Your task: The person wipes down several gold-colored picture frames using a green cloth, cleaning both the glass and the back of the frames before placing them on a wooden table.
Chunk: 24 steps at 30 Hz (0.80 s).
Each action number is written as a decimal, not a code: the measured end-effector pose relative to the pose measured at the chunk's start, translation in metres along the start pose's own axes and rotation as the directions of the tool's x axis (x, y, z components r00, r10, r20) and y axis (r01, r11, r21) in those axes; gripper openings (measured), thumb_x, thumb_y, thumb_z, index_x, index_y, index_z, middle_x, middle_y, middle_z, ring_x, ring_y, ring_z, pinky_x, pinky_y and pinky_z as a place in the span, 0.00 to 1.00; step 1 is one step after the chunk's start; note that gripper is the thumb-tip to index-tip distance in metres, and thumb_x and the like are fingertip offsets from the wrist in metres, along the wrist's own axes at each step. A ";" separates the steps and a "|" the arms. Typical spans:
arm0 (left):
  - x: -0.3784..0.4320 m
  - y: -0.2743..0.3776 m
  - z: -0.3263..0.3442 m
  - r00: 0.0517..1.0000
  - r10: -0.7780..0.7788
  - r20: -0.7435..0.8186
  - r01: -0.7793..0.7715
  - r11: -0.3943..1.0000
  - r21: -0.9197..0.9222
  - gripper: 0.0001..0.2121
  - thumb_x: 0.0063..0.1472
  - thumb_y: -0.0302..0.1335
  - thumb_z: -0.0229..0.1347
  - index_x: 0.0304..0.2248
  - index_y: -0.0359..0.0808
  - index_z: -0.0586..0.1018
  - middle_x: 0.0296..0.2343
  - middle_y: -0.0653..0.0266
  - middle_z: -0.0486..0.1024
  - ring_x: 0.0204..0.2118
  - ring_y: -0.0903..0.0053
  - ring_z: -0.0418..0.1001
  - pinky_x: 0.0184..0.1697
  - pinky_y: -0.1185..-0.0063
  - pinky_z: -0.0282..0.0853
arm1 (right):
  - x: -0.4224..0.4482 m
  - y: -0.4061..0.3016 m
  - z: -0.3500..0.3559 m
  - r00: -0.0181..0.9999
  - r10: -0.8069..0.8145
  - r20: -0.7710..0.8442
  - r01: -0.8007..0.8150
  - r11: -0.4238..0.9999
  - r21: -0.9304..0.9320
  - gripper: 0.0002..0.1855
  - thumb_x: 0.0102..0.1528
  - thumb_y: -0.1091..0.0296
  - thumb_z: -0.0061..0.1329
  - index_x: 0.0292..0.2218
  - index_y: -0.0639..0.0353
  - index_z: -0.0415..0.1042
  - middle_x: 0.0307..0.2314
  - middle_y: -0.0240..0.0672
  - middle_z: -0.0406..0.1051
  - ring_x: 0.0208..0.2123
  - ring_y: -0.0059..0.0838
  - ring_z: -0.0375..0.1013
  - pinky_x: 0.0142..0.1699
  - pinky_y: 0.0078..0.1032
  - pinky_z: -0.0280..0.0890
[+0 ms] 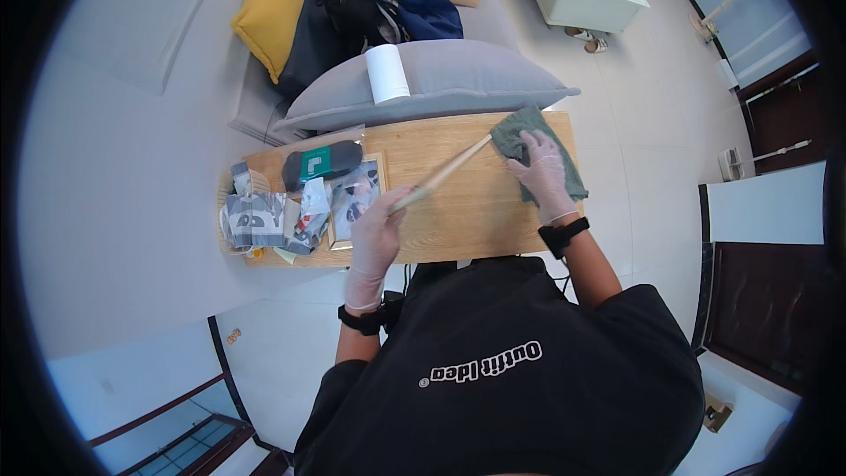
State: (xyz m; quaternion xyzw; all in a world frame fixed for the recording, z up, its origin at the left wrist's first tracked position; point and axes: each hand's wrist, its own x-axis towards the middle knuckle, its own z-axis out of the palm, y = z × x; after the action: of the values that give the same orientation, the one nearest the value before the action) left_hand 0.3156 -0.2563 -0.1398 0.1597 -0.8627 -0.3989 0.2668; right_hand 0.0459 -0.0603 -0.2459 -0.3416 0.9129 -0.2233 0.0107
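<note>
My left hand (375, 248), in a clear thin glove, holds one end of a long, thin, pale wood-coloured item (449, 168). The item slants up and right above the table, slightly blurred, and may be a flat thing seen edge-on. Its far end comes close to a grey-green cloth (562, 175). On that cloth lies my gloved right hand (543, 172), thumb and fingers curled about a dark fold. The cloth covers the right end of the wooden table (456, 231) and hangs slightly over its edge. A gold-edged picture frame (344, 243) lies beside my left hand.
A bagged dark item with a green label (330, 162) and a wicker basket (225, 211) with several packets crowd the table's left end. Behind it, a white paper roll (387, 74) rests on a grey cushion (476, 69). A wall (165, 178) bounds the left side.
</note>
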 end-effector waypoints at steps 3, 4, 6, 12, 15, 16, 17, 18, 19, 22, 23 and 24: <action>0.014 0.000 0.020 0.929 0.343 0.141 -0.370 0.876 0.309 0.16 0.52 0.17 0.55 0.42 0.35 0.75 0.41 0.61 0.77 0.46 0.68 0.75 0.50 0.74 0.70 | -0.011 0.026 0.001 0.999 0.012 -0.040 -0.019 0.981 -0.192 0.34 0.46 0.53 0.60 0.53 0.50 0.67 0.54 0.47 0.61 0.57 0.50 0.57 0.59 0.39 0.57; 0.012 -0.009 0.031 0.903 0.370 0.217 -0.428 0.809 0.404 0.17 0.51 0.20 0.55 0.43 0.36 0.74 0.43 0.61 0.76 0.48 0.67 0.74 0.51 0.71 0.69 | -0.015 0.030 0.001 1.000 0.025 -0.015 -0.027 0.979 -0.204 0.33 0.46 0.53 0.59 0.53 0.49 0.67 0.55 0.47 0.60 0.58 0.50 0.55 0.60 0.40 0.56; 0.005 -0.020 0.047 0.879 0.399 0.262 -0.477 0.767 0.429 0.15 0.53 0.21 0.54 0.42 0.35 0.74 0.44 0.60 0.75 0.49 0.66 0.73 0.52 0.70 0.68 | -0.018 0.036 0.008 0.999 0.001 -0.047 -0.008 0.989 -0.151 0.29 0.46 0.55 0.59 0.50 0.50 0.69 0.53 0.46 0.62 0.56 0.49 0.59 0.58 0.39 0.58; -0.021 -0.050 0.084 0.855 0.416 0.311 -0.513 0.769 0.383 0.13 0.54 0.20 0.52 0.41 0.37 0.74 0.44 0.59 0.75 0.49 0.64 0.73 0.52 0.69 0.69 | -0.022 0.039 0.012 0.997 0.080 -0.003 -0.080 0.995 -0.064 0.20 0.47 0.60 0.57 0.42 0.54 0.73 0.45 0.42 0.68 0.48 0.46 0.65 0.53 0.39 0.62; -0.029 -0.067 0.092 0.845 0.387 0.369 -0.516 0.770 0.376 0.14 0.54 0.22 0.53 0.42 0.36 0.73 0.45 0.58 0.73 0.51 0.65 0.71 0.54 0.69 0.67 | -0.021 0.034 0.003 0.993 0.110 0.035 -0.107 0.991 -0.076 0.16 0.49 0.62 0.53 0.40 0.57 0.74 0.41 0.42 0.69 0.46 0.44 0.67 0.51 0.37 0.64; -0.031 -0.071 0.094 0.840 0.376 0.391 -0.518 0.770 0.372 0.14 0.54 0.22 0.53 0.43 0.36 0.73 0.46 0.57 0.72 0.51 0.65 0.70 0.55 0.69 0.66 | -0.019 0.035 -0.001 0.992 0.119 0.051 -0.114 0.990 -0.086 0.16 0.49 0.62 0.52 0.39 0.59 0.75 0.40 0.42 0.70 0.45 0.43 0.68 0.51 0.36 0.64; -0.033 -0.076 0.097 0.842 0.372 0.390 -0.515 0.771 0.375 0.14 0.54 0.22 0.54 0.42 0.36 0.73 0.46 0.58 0.72 0.51 0.65 0.71 0.54 0.68 0.66 | -0.017 0.039 -0.003 0.980 0.179 0.090 -0.187 0.978 0.091 0.16 0.50 0.62 0.51 0.39 0.60 0.75 0.40 0.42 0.70 0.45 0.42 0.69 0.50 0.35 0.65; -0.034 -0.078 0.098 0.845 0.367 0.389 -0.511 0.771 0.380 0.13 0.54 0.22 0.54 0.41 0.36 0.74 0.45 0.58 0.72 0.50 0.65 0.71 0.54 0.68 0.67 | -0.014 0.044 -0.006 0.963 0.229 0.140 -0.259 0.930 0.262 0.15 0.52 0.62 0.49 0.39 0.61 0.75 0.40 0.42 0.71 0.44 0.40 0.70 0.49 0.33 0.66; -0.035 -0.080 0.099 0.847 0.362 0.388 -0.506 0.772 0.385 0.13 0.54 0.22 0.55 0.40 0.36 0.74 0.45 0.59 0.73 0.50 0.65 0.71 0.53 0.68 0.67 | -0.013 0.048 -0.010 0.943 0.268 0.197 -0.329 0.846 0.420 0.16 0.53 0.61 0.48 0.38 0.62 0.75 0.40 0.42 0.71 0.43 0.38 0.71 0.48 0.32 0.67; -0.039 -0.082 0.099 0.850 0.372 0.372 -0.511 0.752 0.416 0.16 0.51 0.23 0.57 0.42 0.36 0.73 0.45 0.58 0.72 0.50 0.65 0.70 0.54 0.67 0.66 | -0.013 0.051 -0.046 0.831 0.275 0.484 -0.550 0.278 0.787 0.21 0.57 0.57 0.46 0.43 0.65 0.73 0.42 0.42 0.72 0.43 0.34 0.73 0.46 0.29 0.69; -0.039 -0.083 0.099 0.854 0.364 0.372 -0.505 0.754 0.420 0.17 0.51 0.24 0.57 0.43 0.36 0.72 0.46 0.58 0.71 0.51 0.65 0.69 0.54 0.67 0.65 | -0.014 0.051 -0.053 0.842 0.267 0.470 -0.511 0.111 0.852 0.21 0.58 0.56 0.45 0.45 0.65 0.72 0.42 0.43 0.72 0.43 0.33 0.73 0.46 0.28 0.69; -0.038 -0.084 0.098 0.857 0.356 0.373 -0.498 0.757 0.423 0.18 0.52 0.24 0.57 0.44 0.36 0.72 0.46 0.59 0.71 0.52 0.66 0.68 0.55 0.67 0.64 | -0.017 0.049 -0.060 0.851 0.263 0.455 -0.456 -0.060 0.888 0.22 0.59 0.56 0.43 0.46 0.66 0.70 0.42 0.43 0.71 0.43 0.32 0.73 0.47 0.28 0.69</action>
State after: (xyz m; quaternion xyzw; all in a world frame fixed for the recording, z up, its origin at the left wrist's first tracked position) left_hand 0.2941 -0.2315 -0.2700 -0.0350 -0.9775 -0.1042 0.1799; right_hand 0.0183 0.0075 -0.2143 -0.0007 0.5601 -0.7447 0.3629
